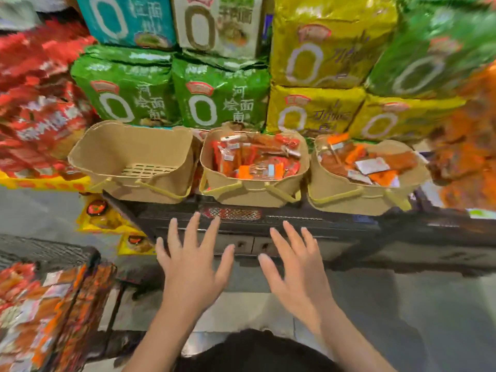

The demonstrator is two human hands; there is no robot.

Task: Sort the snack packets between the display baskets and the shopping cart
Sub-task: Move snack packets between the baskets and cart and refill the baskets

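Our left hand (188, 267) and right hand (298, 267) hover splayed and empty; the full middle basket (252, 189) lies straight ahead, the empty basket (128, 157) ahead-left, nearer our left.

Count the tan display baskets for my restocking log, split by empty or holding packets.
Empty tan plastic basket, on the left: 1
Tan plastic baskets holding red and orange snack packets, the middle basket and the right basket: 2
Total: 3

Shop: stacked noodle packs (222, 100), baskets (252, 189)
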